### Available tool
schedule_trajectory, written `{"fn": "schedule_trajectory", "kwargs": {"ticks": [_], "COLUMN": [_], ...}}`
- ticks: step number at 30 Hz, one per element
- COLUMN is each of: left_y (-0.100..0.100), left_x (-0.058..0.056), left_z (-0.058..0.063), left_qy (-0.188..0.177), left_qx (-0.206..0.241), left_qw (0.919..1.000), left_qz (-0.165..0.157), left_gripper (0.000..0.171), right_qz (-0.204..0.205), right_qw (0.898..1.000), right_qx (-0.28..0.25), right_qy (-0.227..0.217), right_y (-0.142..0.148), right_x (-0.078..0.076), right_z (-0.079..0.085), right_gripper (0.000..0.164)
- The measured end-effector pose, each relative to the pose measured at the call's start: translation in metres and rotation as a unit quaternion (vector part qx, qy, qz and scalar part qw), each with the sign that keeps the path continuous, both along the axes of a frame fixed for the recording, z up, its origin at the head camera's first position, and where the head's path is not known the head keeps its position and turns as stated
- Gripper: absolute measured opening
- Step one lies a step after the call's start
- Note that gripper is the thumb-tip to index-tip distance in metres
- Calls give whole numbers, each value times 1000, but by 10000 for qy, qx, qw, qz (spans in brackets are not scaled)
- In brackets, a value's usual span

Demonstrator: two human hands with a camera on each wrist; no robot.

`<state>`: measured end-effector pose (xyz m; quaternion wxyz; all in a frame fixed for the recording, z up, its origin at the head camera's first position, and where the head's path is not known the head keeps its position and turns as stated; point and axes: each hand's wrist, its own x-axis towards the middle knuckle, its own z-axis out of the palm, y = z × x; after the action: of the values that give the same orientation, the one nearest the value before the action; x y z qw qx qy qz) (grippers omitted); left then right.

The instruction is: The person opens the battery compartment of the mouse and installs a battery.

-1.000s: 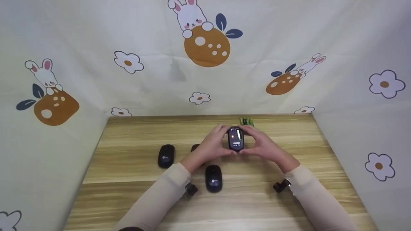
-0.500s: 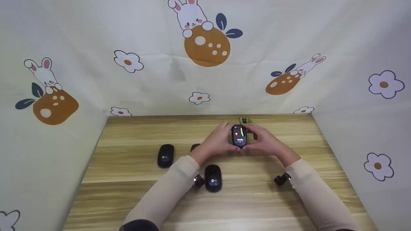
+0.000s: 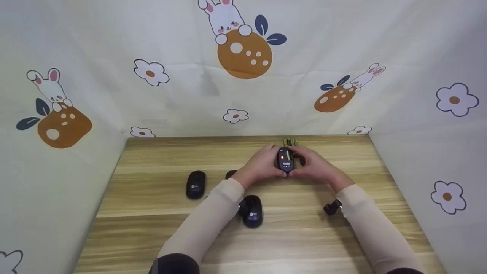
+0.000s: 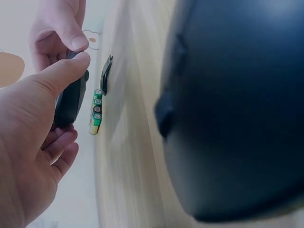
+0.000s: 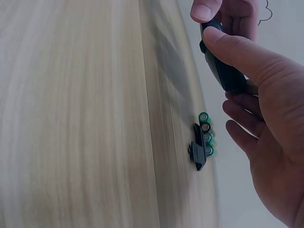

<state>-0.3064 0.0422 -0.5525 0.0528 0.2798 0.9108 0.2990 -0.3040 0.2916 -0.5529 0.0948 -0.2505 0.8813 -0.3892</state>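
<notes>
A: Far left of the bench (image 3: 152, 224)?
B: One black wireless mouse (image 3: 196, 185), top side up, pale logo toward the near end. To its right, a second black mouse (image 3: 231, 174), mostly hidden by the left forearm.
A: Next?
B: A third mouse (image 3: 254, 215), nearer the person, also top side up. The left wrist camera (image 3: 242, 208) overlaps its left edge in the head view.
A: Left hand (image 3: 262, 163)?
B: Half-closed: thumb at the near end, fingers toward the far end, gripping the left side of the held mouse (image 3: 285, 160).
A: Position of that mouse?
B: Between the two hands, raised off the bench toward its far edge. Underside faces the head camera: red sensor light, white label, and a long slot with a greenish strip in it.
A: Behind it?
B: Four green batteries (image 3: 290, 142) in a row, side by side. A small black plastic piece (image 5: 197, 148) lies just beside them in the wrist views.
A: Right hand (image 3: 314, 164)?
B: Curved likewise, thumb and fingers gripping the same mouse's right side. Right wrist camera (image 3: 332, 207) sits at the sleeve cuff.
</notes>
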Motion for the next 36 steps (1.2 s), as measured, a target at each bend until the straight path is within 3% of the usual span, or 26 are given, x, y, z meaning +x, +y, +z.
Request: {"fn": "schedule_trajectory", "kwargs": {"ticks": [10, 17, 36], "left_y": [11, 14, 17], "left_x": [-10, -15, -18], "left_z": [-7, -13, -14], "left_qy": [37, -52, -322], "left_qx": [-176, -321, -645], "left_qw": [9998, 9995, 9974], "left_qz": [-128, -51, 13], "left_gripper": [94, 97, 95], "right_qz": [194, 234, 323], "right_qw": [9998, 9997, 9986], "right_qx": [25, 65, 395], "right_qy": [23, 93, 136], "right_y": [7, 8, 6], "right_x": [-12, -15, -20], "right_z": [-11, -16, -21], "right_gripper": [93, 90, 94]}}
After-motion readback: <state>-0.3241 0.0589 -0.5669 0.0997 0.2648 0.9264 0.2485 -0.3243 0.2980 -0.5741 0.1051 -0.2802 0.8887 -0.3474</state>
